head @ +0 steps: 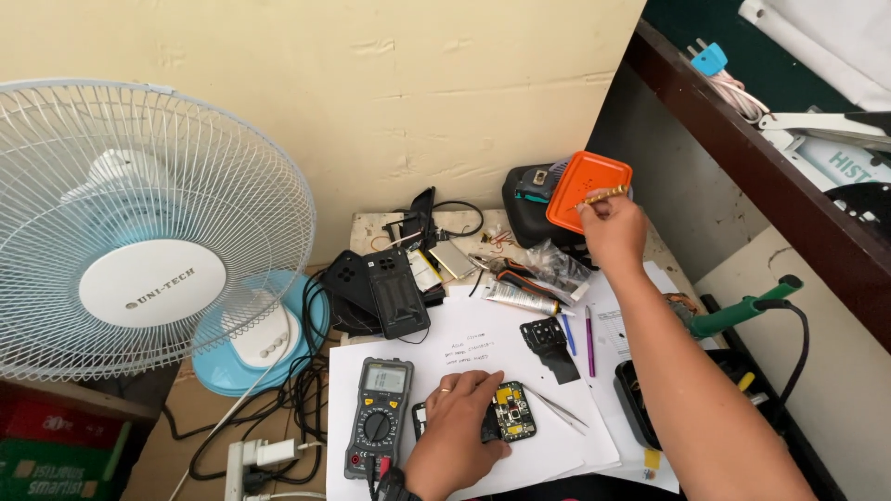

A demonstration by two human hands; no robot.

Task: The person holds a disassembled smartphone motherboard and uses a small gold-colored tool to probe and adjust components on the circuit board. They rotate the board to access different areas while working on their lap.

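Left hand (459, 422) rests flat, fingers spread, on the opened phone (510, 411); right hand (613, 227) fingers pinch a small brush (603, 195) at the orange tray (587, 190)

The left hand (457, 425) lies flat on a white sheet of paper (483, 348) on the table (371, 227), and it presses on an opened small device (513, 411) with a yellow part inside. Just left of this device stands a multimeter (379, 416); just right of it lie thin tweezers (557, 408). Far behind the device, the right hand (613, 227) is raised and pinches a small golden tool (603, 196) against an orange tray (587, 190). A white fan (139, 232) stands well left of the device.
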